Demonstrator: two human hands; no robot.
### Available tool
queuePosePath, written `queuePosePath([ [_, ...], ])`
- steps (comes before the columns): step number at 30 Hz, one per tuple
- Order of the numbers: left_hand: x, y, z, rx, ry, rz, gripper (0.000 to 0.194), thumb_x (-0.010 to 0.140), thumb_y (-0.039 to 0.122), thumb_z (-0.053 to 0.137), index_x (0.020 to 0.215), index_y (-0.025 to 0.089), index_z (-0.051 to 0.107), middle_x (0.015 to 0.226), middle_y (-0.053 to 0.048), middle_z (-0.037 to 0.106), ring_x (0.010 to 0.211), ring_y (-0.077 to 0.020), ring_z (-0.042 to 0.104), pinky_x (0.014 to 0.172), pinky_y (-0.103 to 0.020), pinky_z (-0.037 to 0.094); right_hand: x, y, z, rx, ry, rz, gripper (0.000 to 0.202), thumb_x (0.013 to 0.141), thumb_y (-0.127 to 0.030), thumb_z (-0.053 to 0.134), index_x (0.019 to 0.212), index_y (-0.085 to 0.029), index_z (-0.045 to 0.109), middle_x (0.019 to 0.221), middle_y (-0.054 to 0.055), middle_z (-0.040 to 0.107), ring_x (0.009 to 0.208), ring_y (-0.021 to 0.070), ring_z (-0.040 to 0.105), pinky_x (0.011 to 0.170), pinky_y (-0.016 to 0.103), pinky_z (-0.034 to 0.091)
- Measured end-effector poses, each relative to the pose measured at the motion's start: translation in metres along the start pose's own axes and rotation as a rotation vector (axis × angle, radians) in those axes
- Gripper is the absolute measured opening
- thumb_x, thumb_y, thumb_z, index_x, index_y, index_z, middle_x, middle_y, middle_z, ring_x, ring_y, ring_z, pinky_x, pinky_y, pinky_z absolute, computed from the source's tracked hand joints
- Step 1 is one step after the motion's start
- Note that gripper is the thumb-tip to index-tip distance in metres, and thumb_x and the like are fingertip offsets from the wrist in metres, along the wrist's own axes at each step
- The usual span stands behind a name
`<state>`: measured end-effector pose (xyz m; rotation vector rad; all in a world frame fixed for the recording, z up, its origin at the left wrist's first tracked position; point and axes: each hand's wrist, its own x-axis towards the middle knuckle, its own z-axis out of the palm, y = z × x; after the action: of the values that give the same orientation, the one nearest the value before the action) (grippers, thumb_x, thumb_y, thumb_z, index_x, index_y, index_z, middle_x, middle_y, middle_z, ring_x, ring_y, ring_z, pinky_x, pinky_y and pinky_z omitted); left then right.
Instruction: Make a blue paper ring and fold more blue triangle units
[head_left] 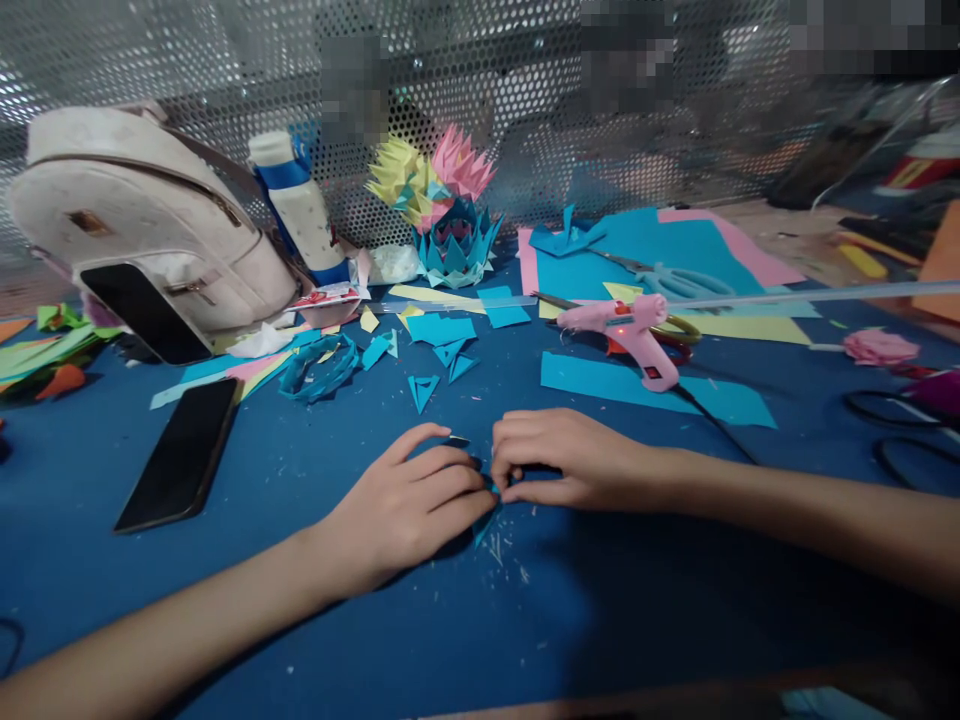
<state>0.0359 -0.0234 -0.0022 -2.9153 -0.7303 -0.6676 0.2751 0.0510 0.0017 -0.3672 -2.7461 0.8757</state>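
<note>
The left hand (409,510) and right hand (562,455) both pinch a small blue paper piece (484,527) (mostly covered, its shape hard to tell) mid-table; a pink glue gun (637,340) lies farther off, right.

No text, label, brand, number or sign can be read clearly here.

The piece of blue paper (484,527) is largely hidden by the left hand (416,500) and the right hand (562,455), its full shape impossible to tell, while the pink glue gun (626,328) partly covers the scissors (685,327), the right edge cuts off an orange sheet (943,265), and the cup (924,165) is blurred.
</note>
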Motion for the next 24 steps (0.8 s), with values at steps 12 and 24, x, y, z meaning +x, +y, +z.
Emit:
queuePosePath([
  [12, -0.0056, 0.0018, 0.0002, -0.073, -0.036, -0.028, 0.031, 0.107, 0.013, 0.035, 0.123, 0.013, 0.061, 0.111, -0.008, 0.07, 0.107, -0.0175, 0.061, 0.114, -0.045, 0.034, -0.0002, -0.0061, 0.0036, -0.002, 0.031, 0.137, 0.005, 0.088, -0.018, 0.068, 0.09, -0.019, 0.063, 0.086, -0.002, 0.058, 0.081, 0.0129, 0.053, 0.072, 0.025, 0.035],
  [24, -0.0076, -0.0012, -0.007, -0.111, -0.032, 0.042, 0.029, 0.102, 0.013, 0.042, 0.117, 0.016, 0.067, 0.105, -0.008, 0.071, 0.109, -0.021, 0.062, 0.114, -0.049, 0.033, -0.0054, -0.0007, 0.0063, -0.097, 0.112, -0.126, 0.015, 0.099, -0.021, 0.056, 0.094, -0.02, 0.07, 0.087, 0.002, 0.061, 0.083, 0.0129, 0.054, 0.071, 0.025, 0.038],
])
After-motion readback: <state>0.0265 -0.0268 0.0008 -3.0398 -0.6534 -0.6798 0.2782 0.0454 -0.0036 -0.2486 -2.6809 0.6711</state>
